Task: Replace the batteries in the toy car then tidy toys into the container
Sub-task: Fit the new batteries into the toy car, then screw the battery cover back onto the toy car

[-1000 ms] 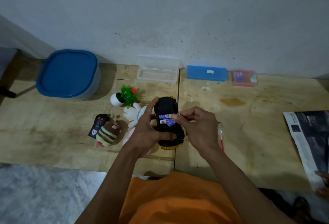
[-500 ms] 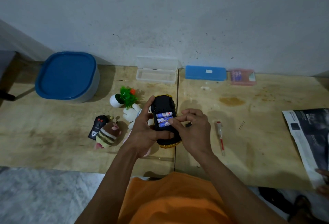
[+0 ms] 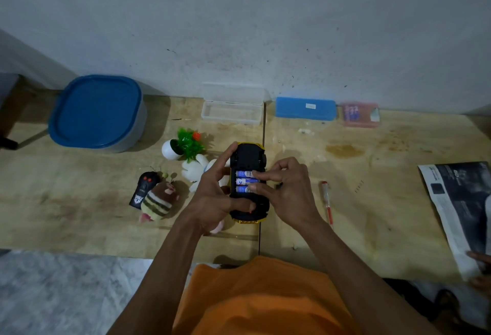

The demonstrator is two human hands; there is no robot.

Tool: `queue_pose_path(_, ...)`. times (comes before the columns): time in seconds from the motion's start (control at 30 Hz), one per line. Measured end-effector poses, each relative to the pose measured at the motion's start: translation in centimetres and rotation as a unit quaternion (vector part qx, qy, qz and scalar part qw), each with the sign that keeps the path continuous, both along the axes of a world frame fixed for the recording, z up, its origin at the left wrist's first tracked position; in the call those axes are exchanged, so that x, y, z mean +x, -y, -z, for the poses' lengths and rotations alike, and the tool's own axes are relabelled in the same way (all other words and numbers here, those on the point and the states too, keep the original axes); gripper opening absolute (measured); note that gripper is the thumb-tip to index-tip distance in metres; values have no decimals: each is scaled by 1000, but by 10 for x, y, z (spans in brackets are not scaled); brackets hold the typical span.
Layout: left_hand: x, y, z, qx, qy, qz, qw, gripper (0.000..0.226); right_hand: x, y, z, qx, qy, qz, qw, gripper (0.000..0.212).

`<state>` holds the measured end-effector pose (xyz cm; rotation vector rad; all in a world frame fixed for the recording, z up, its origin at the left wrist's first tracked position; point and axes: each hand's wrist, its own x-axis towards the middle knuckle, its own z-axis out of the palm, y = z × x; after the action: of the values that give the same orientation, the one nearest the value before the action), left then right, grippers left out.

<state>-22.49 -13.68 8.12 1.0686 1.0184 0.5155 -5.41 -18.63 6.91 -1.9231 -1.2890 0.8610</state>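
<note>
An orange shirt [image 3: 265,297] fills the near edge. Above the wooden table [image 3: 372,201], a toy car [image 3: 248,159] is held upside down, clasped along its side by the left hand [image 3: 212,196], thumb across the near end. Three blue batteries [image 3: 243,181] are seated in its open compartment; the right hand [image 3: 288,191] is not gripping, fingertips [image 3: 256,175] pressed on them. A red screwdriver [image 3: 327,201] lies just right. Left are a striped plush [image 3: 156,201], a black remote [image 3: 143,188], a white plush [image 3: 195,169] and a small potted plant [image 3: 183,146]. Farthest, by the wall: a blue-lidded container [image 3: 98,111], lid on, a clear open case [image 3: 231,107], a blue case [image 3: 305,107] and a pink pack [image 3: 360,114].
</note>
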Motion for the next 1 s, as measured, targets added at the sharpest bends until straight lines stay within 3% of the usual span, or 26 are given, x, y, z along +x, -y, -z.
queue_pose_path(0.23,10,11,17,-31,22,-5,999,116,8,5,3,-32,106,-56,992,27)
queue_pose_path(0.33,17,11,27,-46,12,-5,999,119,18,10,11,-26,74,-71,994,26)
queue_pose_path(0.43,21,8,33,-50,-2,-2,999,121,39,14,16,1,-16,14,1000,21)
queue_pose_path(0.57,24,6,42,-46,-42,2,998,120,72,12,41,-36,-9,164,986,17)
queue_pose_path(0.87,33,20,53,-74,-101,-7,992,126,75,7,114,-197,70,51,977,49)
queue_pose_path(1.0,37,21,52,-77,-103,-9,992,125,73,7,119,-190,113,27,975,46)
